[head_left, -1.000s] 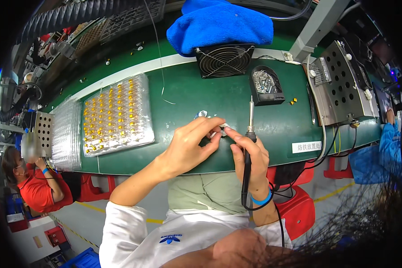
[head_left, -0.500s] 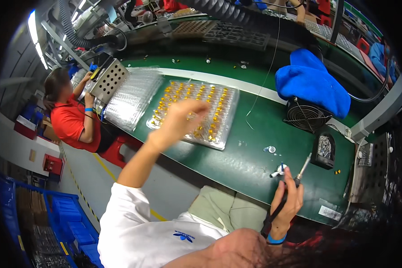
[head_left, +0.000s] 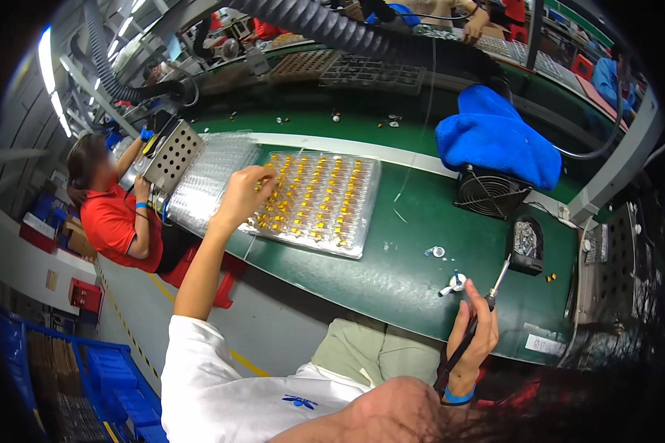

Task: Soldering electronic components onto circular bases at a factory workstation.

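Note:
My left hand (head_left: 242,196) reaches over the left side of a clear plastic tray (head_left: 358,244) holding rows of small yellow-topped parts (head_left: 321,207). Its thumb and fingers are pinched together by the outermost row; whatever lies between them is too small to make out. Held in my right hand (head_left: 477,341) is a soldering iron (head_left: 471,329) with a dark handle, a cord at the back and a bright metal tip pointing up and away. Just beyond those fingertips, a small white piece with a blue bit (head_left: 457,282) lies on the green bench (head_left: 399,288).
A stack of clear trays (head_left: 213,173) adjoins the filled tray on the left. At the right stand a black fan (head_left: 493,193) under a blue cloth (head_left: 499,140) and a black bin of small metal parts (head_left: 526,247). A co-worker in red (head_left: 118,214) sits at the left.
My left hand has moved left and up, from over the tray's middle to its left side. My right hand still holds the soldering iron in about the same place. The view has shifted slightly.

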Tool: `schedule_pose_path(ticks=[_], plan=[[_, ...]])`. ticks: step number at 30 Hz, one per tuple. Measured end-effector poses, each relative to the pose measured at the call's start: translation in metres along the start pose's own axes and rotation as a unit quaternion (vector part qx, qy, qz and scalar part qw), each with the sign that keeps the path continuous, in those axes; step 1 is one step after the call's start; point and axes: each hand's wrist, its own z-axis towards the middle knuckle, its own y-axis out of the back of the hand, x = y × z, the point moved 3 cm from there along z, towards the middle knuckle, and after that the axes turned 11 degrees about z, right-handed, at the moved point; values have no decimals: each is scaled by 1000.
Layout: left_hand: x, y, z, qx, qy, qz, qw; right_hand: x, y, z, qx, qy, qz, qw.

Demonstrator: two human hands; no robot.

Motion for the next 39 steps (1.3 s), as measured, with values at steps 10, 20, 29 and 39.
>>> schedule_pose_path(ticks=[10,20,29,39], plan=[[-203,-25,18,70,-64,-513,853,-6,14,-16,-33,32,66,997],[-275,-87,10,278,-41,-570,772,-5,40,-30,-24,22,17,999],[-282,-96,4,283,-65,-578,763,-5,38,-23,15,5,-3,1000],[-283,-89,7,264,-106,-538,794,-6,35,-24,23,27,-3,999]])
